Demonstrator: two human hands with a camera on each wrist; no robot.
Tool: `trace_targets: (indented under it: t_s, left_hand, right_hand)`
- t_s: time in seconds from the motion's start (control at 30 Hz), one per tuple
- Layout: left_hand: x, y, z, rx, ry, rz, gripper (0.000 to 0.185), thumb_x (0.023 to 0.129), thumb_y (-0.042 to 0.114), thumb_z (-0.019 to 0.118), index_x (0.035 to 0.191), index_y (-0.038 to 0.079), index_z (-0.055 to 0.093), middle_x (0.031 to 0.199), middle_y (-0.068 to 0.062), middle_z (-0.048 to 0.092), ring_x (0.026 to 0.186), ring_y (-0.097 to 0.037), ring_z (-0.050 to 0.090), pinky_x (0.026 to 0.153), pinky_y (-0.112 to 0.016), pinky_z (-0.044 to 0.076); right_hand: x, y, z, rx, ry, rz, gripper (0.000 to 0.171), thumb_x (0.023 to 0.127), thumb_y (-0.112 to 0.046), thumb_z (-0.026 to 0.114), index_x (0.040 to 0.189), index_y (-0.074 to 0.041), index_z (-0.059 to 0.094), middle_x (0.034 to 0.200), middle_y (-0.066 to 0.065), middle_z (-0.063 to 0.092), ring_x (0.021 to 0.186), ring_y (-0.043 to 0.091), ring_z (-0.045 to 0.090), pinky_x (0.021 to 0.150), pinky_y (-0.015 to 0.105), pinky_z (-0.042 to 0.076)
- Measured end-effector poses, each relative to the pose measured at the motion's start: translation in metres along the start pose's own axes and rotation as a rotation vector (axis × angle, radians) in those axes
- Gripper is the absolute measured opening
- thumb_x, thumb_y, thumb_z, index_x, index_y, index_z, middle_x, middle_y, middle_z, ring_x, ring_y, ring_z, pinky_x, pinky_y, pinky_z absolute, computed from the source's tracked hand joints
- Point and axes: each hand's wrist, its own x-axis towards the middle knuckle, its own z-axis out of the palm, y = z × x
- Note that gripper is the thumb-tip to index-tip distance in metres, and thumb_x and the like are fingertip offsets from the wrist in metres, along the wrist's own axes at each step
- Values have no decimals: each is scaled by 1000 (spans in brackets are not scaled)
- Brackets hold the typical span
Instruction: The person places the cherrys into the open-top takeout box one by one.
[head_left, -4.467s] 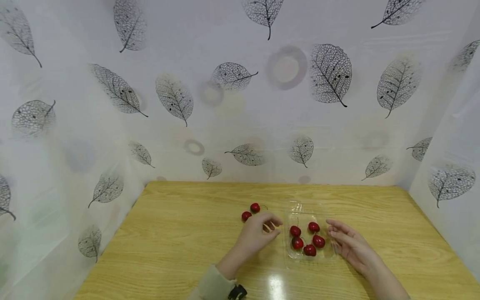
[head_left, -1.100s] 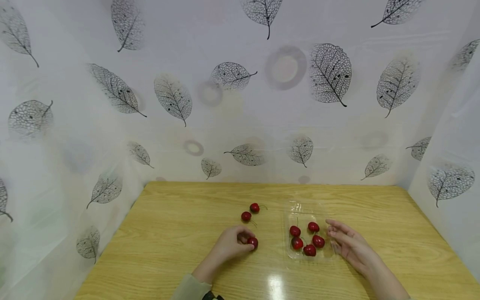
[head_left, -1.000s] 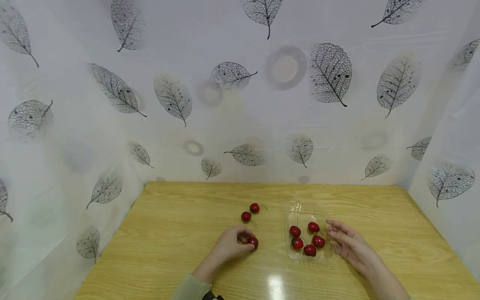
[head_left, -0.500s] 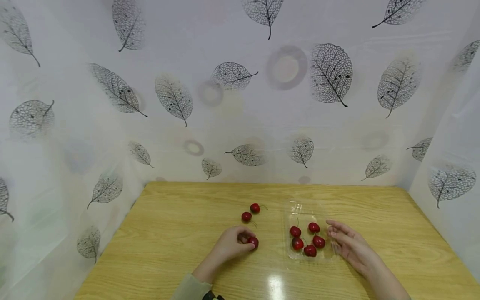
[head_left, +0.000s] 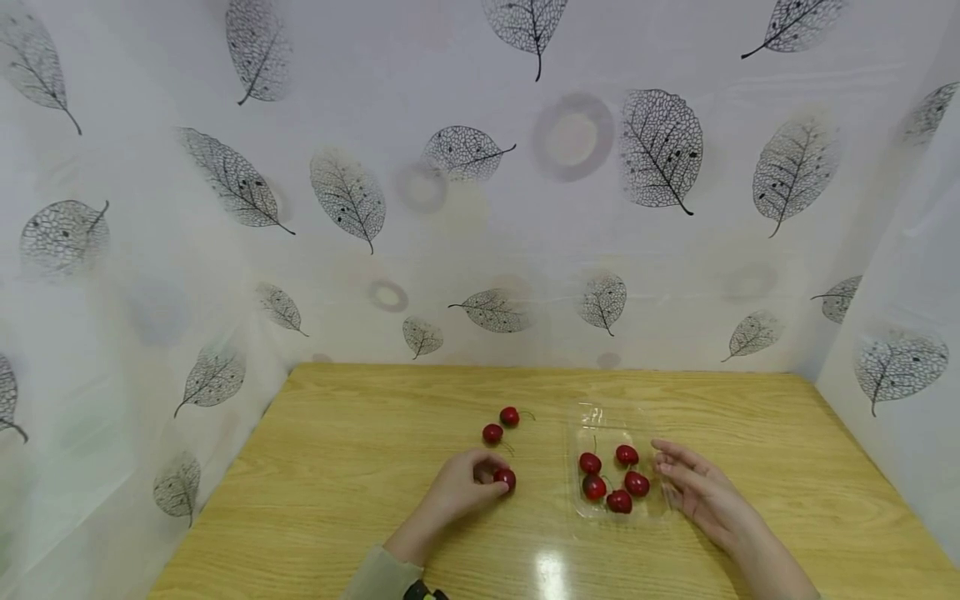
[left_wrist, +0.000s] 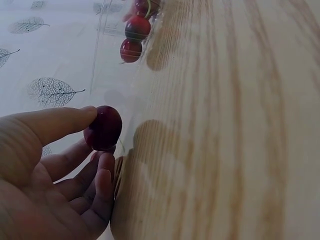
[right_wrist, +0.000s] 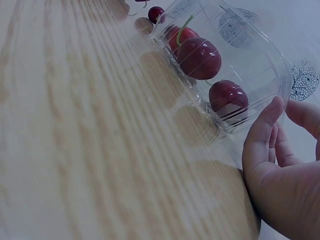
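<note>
On the wooden table (head_left: 360,467), left of centre, the left hand (head_left: 459,492) pinches a red cherry (head_left: 505,477) between thumb and fingertips; the wrist view shows the thumb over its top and the curled fingers (left_wrist: 102,172) under it, with the fruit held just off the wood. Beyond it, farther from the person, two loose cherries (head_left: 501,424) lie near each other on the bare table, each with a thin stem trailing off. To the right, well apart from the pinched cherry, stands a clear plastic tray (head_left: 600,421) with four cherries (head_left: 611,479) clustered in its near half. Nothing lies between the held cherry and the tray except bare wood. The right hand (head_left: 701,492) rests at the tray's right side with its fingers relaxed and spread; in the right wrist view one fingertip (right_wrist: 267,117) touches the clear wall and the hand holds nothing. A bright glare patch (head_left: 551,575) shines on the tabletop near the person. Around the table hang white curtains printed with grey skeleton leaves (head_left: 660,150), closing off the back and both sides.
</note>
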Motion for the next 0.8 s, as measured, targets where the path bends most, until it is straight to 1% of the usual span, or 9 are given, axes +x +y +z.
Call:
trace_targets:
  t_s: [0.17,0.37,0.47,0.63,0.8]
  left_hand:
    - [2,0,1,-34,18,-11,25,90,14,84,113,8,76,98,-5,72,85,-13,62,73,-26,53]
    - [8,0,5,-45,44,-16,26,91,15,84,114,10,75,101,-4,74,88,-13,64,77,-27,54]
    - [11,2,7,-57,62,-9,25,92,14,83,115,9,74,103,-4,74,89,-14,64,78,-28,55]
    - [15,5,10,-76,85,7,23,92,12,83,113,9,75,101,-5,73,88,-14,64,77,-25,54]
    - [19,8,14,-102,103,46,25,90,11,85,112,6,75,104,-9,73,88,-14,64,77,-24,55]
  right_hand:
    - [1,-1,0,16,2,-7,47,113,-1,40,130,-32,70,121,-14,68,108,-1,66,90,17,58]
    - [1,-1,0,14,17,0,47,113,-1,40,129,-33,71,120,-15,68,108,-1,66,89,16,57]
    - [1,-1,0,13,19,2,47,113,-2,40,129,-33,71,120,-15,68,108,-2,66,89,16,57]
    - [1,-1,0,9,20,9,46,113,-3,41,129,-33,71,120,-15,68,108,-2,65,90,16,57]
    - [1,0,0,-5,28,10,45,113,-3,42,129,-34,71,120,-15,68,108,-2,65,89,16,57]
